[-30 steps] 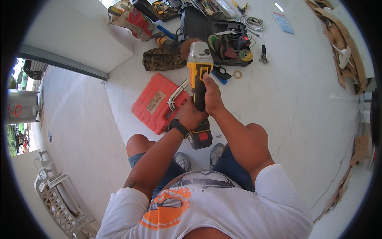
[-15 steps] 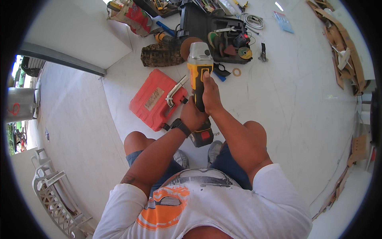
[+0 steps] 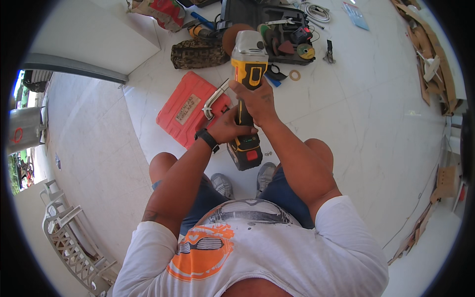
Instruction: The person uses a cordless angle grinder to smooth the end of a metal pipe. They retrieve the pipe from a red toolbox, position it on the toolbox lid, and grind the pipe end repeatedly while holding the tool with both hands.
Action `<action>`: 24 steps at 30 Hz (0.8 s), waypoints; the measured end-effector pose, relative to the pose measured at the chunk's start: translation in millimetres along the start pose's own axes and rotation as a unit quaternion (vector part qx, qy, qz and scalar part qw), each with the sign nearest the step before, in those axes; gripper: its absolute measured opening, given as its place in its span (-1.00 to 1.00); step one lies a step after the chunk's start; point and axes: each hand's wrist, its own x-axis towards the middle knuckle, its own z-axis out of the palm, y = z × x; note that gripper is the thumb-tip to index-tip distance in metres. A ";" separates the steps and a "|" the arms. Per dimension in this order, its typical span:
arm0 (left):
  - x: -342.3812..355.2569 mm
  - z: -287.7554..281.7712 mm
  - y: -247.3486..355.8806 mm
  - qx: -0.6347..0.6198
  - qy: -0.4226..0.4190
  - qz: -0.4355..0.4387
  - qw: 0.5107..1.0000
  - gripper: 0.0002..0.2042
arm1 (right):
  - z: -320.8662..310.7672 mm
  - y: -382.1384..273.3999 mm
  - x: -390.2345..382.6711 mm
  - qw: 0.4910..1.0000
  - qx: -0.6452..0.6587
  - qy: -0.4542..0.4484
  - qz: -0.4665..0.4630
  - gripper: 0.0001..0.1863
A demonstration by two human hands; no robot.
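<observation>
A yellow and black cordless angle grinder (image 3: 250, 67) with a grey metal head is held out in front of me, its head pointing away. A brown disc (image 3: 234, 38) shows at the left of the head. My left hand (image 3: 228, 127), with a black watch at the wrist, is closed round the rear of the handle, just ahead of the battery (image 3: 246, 156). Further forward, my right hand (image 3: 258, 101) is wrapped over the body behind the yellow part. Under and left of the grinder lies a red case (image 3: 185, 106) with a bent metal side handle (image 3: 215, 100) on it.
Beyond the grinder, an open black toolbox (image 3: 289, 39) holds discs and tools. A camouflage bag (image 3: 198, 53) lies to its left, a coiled hose (image 3: 315, 12) behind. A tan ring (image 3: 295, 75) rests on the tiles. Cardboard (image 3: 433, 59) lines the right wall; white plastic chairs (image 3: 69, 237) stand left.
My right hand has moved back along the grinder and now wraps over it, its thumb off the yellow part. My left hand has shifted slightly left, and more of the battery shows.
</observation>
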 end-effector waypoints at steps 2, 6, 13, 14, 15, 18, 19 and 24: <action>0.4 -7.9 1.0 0.040 -0.040 -0.037 0.998 -0.37 | -2.5 -2.3 1.9 0.999 0.016 -0.035 0.001 -0.27; 8.1 0.6 -17.8 0.012 0.027 0.037 0.999 -0.42 | -8.1 0.8 3.0 0.999 -0.009 -0.037 -0.037 -0.27; 40.4 51.3 -49.4 0.221 0.283 0.103 0.928 -0.45 | -9.0 43.1 -5.3 0.975 -0.206 0.078 0.029 -0.39; 38.9 51.4 -52.7 0.226 0.238 0.148 0.933 -0.43 | -17.5 48.8 0.9 0.981 -0.177 0.064 0.041 -0.41; 37.6 48.9 -54.9 0.242 0.189 0.159 0.938 -0.40 | -27.7 53.4 8.0 0.985 -0.150 0.053 0.066 -0.44; 15.6 14.5 -67.4 0.313 -0.008 -0.045 0.949 -0.32 | -61.1 61.2 26.9 0.951 -0.291 0.041 0.095 -0.39; 16.2 -4.6 -69.3 0.321 -0.061 -0.116 0.938 -0.30 | -66.9 63.6 30.8 0.942 -0.318 0.027 0.105 -0.37; 26.1 -72.4 -90.7 0.430 0.402 -0.088 0.804 -0.43 | -72.7 70.7 34.8 0.901 -0.395 -0.018 0.177 -0.27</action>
